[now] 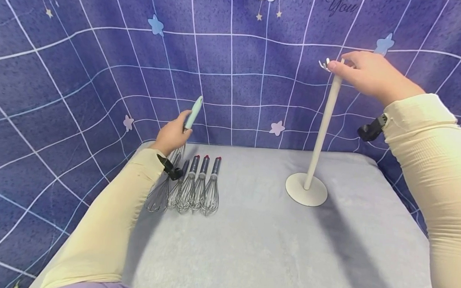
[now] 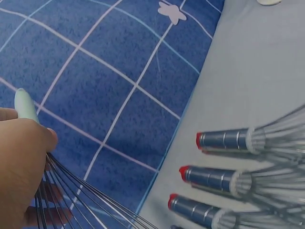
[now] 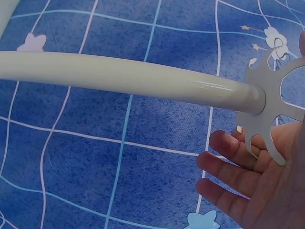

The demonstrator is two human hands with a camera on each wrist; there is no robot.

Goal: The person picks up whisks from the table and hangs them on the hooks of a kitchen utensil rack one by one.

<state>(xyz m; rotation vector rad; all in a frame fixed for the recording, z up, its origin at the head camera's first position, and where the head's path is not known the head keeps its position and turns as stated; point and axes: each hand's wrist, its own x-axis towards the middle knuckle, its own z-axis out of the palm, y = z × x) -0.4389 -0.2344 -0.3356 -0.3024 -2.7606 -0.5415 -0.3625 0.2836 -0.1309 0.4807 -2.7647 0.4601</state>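
Note:
My left hand (image 1: 173,133) grips a whisk by its mint-green handle (image 1: 194,112), which points up and away. In the left wrist view this whisk's wires (image 2: 90,191) fan out below the hand. At right stands a tall white rack (image 1: 322,126) on a round base (image 1: 306,189). My right hand (image 1: 374,75) holds the rack's top, thumb on one side and fingers on the other. Curved hooks ring that top plate (image 3: 267,95) in the right wrist view, with fingertips (image 3: 224,143) curving beneath them.
Several whisks lie side by side on the grey-covered table (image 1: 250,229), three with red-tipped handles (image 1: 216,165). The left wrist partly hides others at their left. A blue gridded curtain (image 1: 247,89) hangs behind and along the left.

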